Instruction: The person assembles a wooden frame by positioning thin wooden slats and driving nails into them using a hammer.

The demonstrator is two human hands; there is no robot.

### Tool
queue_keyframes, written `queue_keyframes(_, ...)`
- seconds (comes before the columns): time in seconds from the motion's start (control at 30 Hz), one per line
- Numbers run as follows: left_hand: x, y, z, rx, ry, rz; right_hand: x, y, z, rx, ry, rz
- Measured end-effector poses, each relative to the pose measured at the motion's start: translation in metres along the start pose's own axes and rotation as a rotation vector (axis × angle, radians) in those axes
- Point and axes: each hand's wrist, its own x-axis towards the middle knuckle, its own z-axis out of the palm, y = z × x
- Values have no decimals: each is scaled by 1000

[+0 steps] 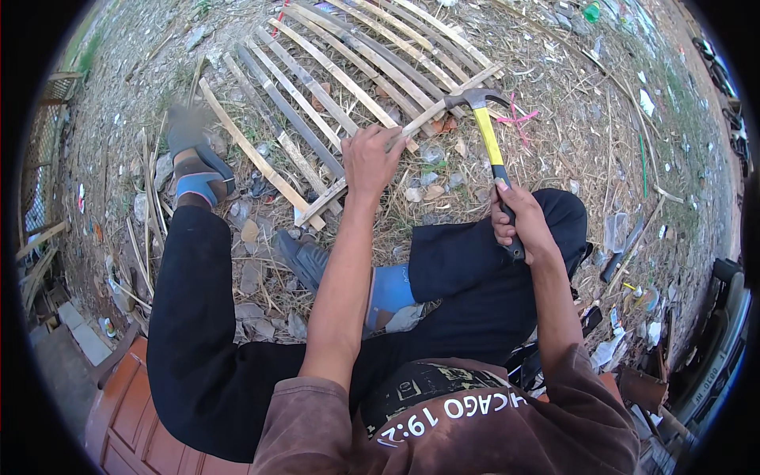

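Yellow hammer, white shirt lettering

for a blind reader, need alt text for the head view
A person's right hand holds a yellow-and-black claw hammer; the left hand is on a wooden crosspiece running across slats on littered ground.

A wide fisheye view looks steeply down from the wearer's head over the lap toward wooden slats.

Some slats cut off above
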Motion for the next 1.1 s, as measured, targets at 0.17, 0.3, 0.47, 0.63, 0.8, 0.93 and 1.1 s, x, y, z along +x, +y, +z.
queue_keyframes(0.17, -1, 2, -2, 15, -29, -1, 5, 22, -34, 471, -259, 87)
queue_keyframes(0.3, 2, 1, -6, 31, -86, -41, 7, 26, -32, 546, -299, 79)
queue_keyframes(0.47, 3, -3, -6, 32, -92, -36, 16, -4, -18, 117, 95, -158)
queue_keyframes(0.63, 8, 4, 9, -64, -84, 6, 47, -41, -97, -952, 825, -580)
queue_keyframes(0.8, 7, -5, 7, -84, -115, -20, 46, -50, -162, -1088, 910, -438)
queue_keyframes(0.93, 4, -9, 11, -91, -140, -30, 24, 0, -227, -1003, 827, -429)
queue_keyframes(1.1, 4, -13, 9, -135, -159, -16, -62, 19, -328, -975, 1281, -265)
